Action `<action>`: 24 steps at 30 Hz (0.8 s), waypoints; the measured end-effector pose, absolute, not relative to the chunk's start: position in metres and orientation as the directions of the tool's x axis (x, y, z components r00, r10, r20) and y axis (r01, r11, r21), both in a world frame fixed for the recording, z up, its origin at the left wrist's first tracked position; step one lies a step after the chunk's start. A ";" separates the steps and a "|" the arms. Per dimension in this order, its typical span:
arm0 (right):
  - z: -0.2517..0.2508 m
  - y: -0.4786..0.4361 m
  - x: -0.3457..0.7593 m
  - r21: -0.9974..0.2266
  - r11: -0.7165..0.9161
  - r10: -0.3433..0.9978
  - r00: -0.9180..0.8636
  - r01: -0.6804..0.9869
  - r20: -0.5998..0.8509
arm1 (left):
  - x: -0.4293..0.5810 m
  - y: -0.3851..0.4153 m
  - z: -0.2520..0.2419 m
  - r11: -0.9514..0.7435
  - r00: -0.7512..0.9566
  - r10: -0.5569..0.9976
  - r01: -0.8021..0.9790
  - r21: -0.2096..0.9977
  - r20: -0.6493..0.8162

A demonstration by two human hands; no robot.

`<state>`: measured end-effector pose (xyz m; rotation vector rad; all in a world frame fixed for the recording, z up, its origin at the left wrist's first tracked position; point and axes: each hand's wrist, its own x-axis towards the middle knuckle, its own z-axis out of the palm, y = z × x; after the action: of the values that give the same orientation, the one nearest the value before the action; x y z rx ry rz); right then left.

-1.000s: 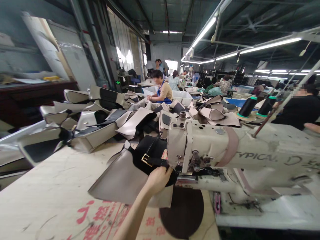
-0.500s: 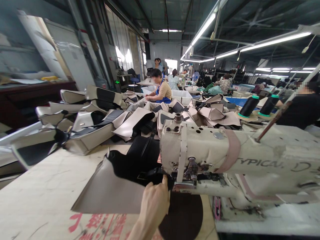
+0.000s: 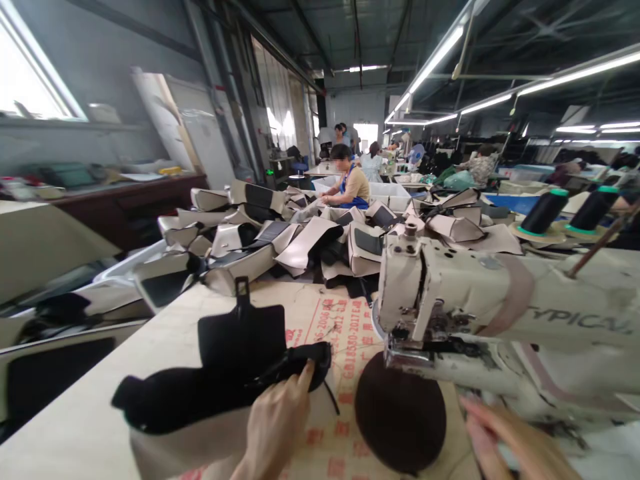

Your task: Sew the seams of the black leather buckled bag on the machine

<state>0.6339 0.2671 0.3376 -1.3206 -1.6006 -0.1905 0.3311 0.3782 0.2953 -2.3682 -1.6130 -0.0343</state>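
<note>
My left hand point(image 3: 280, 417) grips a beige and black bag piece point(image 3: 190, 400) near its right end, with the index finger stretched along the black edge. A black flap with a narrow strap point(image 3: 243, 333) stands up from the piece, left of the sewing machine point(image 3: 450, 293) and apart from its needle area. At the lower right, my right hand point(image 3: 505, 427) is near the machine's lower arm, slightly blurred. Its fingers are stretched out and nothing shows in them. Between my hands lies a dark round disc point(image 3: 400, 413) on the wooden tabletop point(image 3: 165, 347).
A heap of beige and black bag pieces point(image 3: 305, 247) fills the far side of the table and spreads left. Black thread cones point(image 3: 544, 212) stand behind the machine. A co-worker in a blue apron point(image 3: 353, 183) sits beyond the heap near white bins point(image 3: 393, 193).
My left hand has drawn the bag piece away from the machine, to the left and nearer me. My right hand has come into view at lower right. The view has turned left.
</note>
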 end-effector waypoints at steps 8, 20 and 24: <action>0.345 0.327 0.521 -0.835 0.273 0.763 0.421 0.478 0.491 | 0.340 0.362 0.279 -0.311 0.349 0.897 0.935 -0.172 0.271; 0.337 0.337 0.583 -0.096 0.411 0.712 -0.253 0.907 0.655 | 0.359 0.375 0.289 -0.361 0.371 0.921 0.927 -0.100 0.114; 0.335 0.312 0.587 -0.213 0.423 0.578 -0.082 0.881 0.812 | 0.315 0.385 0.304 -0.192 0.206 0.969 0.976 -0.105 0.139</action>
<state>0.5872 0.3124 0.3348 -1.2624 -1.7720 -0.4199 0.3151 0.3850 0.3041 -2.3011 -1.8783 -0.0618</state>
